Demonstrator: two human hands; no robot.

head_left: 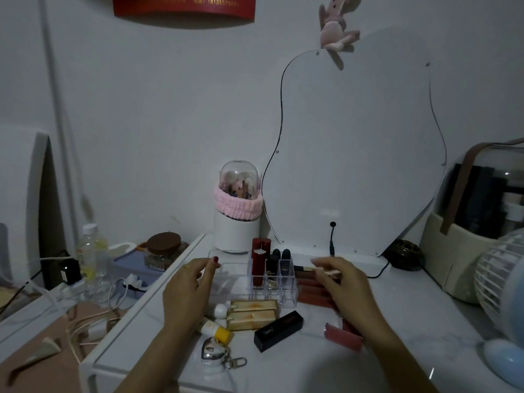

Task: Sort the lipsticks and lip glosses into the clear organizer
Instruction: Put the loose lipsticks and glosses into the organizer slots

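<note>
The clear organizer (286,296) stands mid-table with two red lipsticks (258,260) and two black-capped lipsticks (280,256) upright in its back slots. My left hand (188,290) hovers over a clear tray (226,269) on the organizer's left side, fingers loosely curved and holding nothing. My right hand (341,287) pinches a slim black-and-gold lip gloss (304,268) just right of the organizer, above several brown-red lip glosses (309,292) lying side by side. In front lie two gold lipsticks (252,313), a black lipstick (279,330) and a pink lip gloss (341,335).
A white tube with a yellow cap (217,331) and a silver heart keychain (212,350) lie near the front. A domed brush holder (237,219), a mirror (354,154) and its cable (332,239) stand behind. A fan (502,276) and cosmetics case (459,251) crowd the right.
</note>
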